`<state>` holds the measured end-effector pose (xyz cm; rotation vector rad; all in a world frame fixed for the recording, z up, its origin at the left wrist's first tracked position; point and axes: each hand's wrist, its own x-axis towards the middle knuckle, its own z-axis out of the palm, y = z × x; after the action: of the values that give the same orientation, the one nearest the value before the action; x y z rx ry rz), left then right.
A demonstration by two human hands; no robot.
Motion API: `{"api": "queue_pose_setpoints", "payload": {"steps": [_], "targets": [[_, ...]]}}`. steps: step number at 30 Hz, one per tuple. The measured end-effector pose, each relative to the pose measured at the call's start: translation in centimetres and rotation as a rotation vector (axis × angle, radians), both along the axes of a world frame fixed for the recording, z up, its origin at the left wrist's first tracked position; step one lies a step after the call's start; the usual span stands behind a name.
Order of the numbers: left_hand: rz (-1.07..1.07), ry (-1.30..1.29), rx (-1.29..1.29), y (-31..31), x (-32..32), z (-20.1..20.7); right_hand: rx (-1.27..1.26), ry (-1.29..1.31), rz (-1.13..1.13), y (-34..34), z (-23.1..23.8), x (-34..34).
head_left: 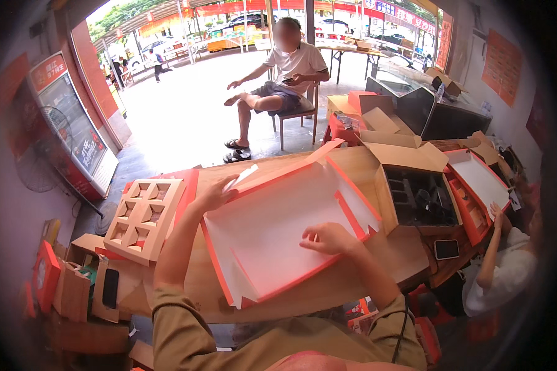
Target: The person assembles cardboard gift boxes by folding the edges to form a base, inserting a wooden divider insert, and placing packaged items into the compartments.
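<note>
Left of the red-edged, white-lined cardboard box tray (272, 235), which lies open on the wooden table (204, 287), a six-cell kraft cardboard insert (140, 217) rests beyond the left forearm. At the tray's upper left corner, the left hand (213, 195) has its fingers closed on a thin white flap (244, 176); whether that flap belongs to the tray's wall is hard to tell. Pulling it too sharply could crease or tear the corner, or drag the whole tray round. Over the tray's white floor, the right hand (328, 240) is loosely curled and grips nothing — whether its fingertips touch the card cannot be told. If it pressed down hard there, the thin base might buckle. Along the tray's right side, a red-edged inner flap (351, 213) stands away from the wall; left loose, it might get bent in under anything laid inside. Just right of the tray, an open brown corrugated carton (408, 154) holds dark items, so a wide swing of the tray might knock it. Farther right, a co-worker's hand (496, 211) is at another white-lined red box (476, 176), past a black smartphone (447, 249) — close enough to the table's edge to be nudged off.
</note>
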<state>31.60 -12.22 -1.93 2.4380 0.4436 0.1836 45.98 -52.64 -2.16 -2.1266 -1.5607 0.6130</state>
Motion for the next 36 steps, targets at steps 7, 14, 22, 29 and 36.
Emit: {"api": "queue_pose_setpoints", "payload": {"steps": [7, 14, 22, 29, 36], "targets": [[-0.208, -0.098, 0.273, 0.4, -2.0, -0.8, 0.338, -0.016, -0.396, 8.4, -5.6, 11.5], [-0.216, -0.144, 0.280, 0.5, -2.0, -1.4, 0.479, 0.452, -0.886, 11.3, -6.3, 16.7], [-0.164, -0.087, 0.254, -1.4, -1.4, 0.6, 0.767, 0.489, -0.769, 11.6, -4.5, 15.1], [-0.112, -0.062, 0.334, -1.2, -0.9, 0.1, 0.704, 0.436, -0.524, 12.2, -6.6, 16.0], [-0.150, -0.039, 0.290, -0.2, -0.8, -0.7, 0.465, 0.869, -0.795, 12.3, -5.3, 18.2]]}}
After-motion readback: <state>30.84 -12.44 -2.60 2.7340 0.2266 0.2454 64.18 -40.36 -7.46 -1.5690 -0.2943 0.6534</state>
